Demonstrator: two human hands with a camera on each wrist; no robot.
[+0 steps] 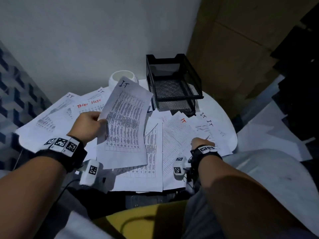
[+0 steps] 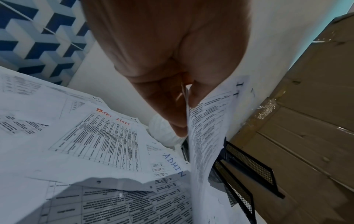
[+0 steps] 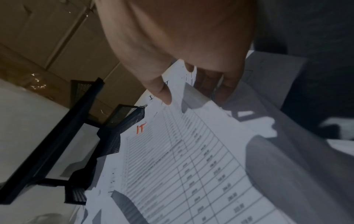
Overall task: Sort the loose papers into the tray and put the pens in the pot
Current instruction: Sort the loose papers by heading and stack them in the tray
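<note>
My left hand (image 1: 101,120) pinches the left edge of a few printed sheets headed "I.T" (image 1: 126,121) and holds them raised over the table; in the left wrist view the held sheets (image 2: 205,136) hang edge-on from the thumb and fingers. Loose papers (image 1: 51,118) cover the round white table. My right hand (image 1: 202,142) grips a sheet beside the red "IT" page (image 3: 172,151), thumb (image 3: 164,94) on top and fingers behind its lifted edge. The black mesh tray (image 1: 174,83) stands at the back, the white pot (image 1: 123,77) to its left. No pens show.
A large cardboard box (image 1: 233,57) stands right behind the tray. A blue and white patterned panel (image 1: 15,83) runs along the left. The table's rim (image 1: 231,125) curves on the right, with more white sheets (image 1: 276,133) lying beyond it.
</note>
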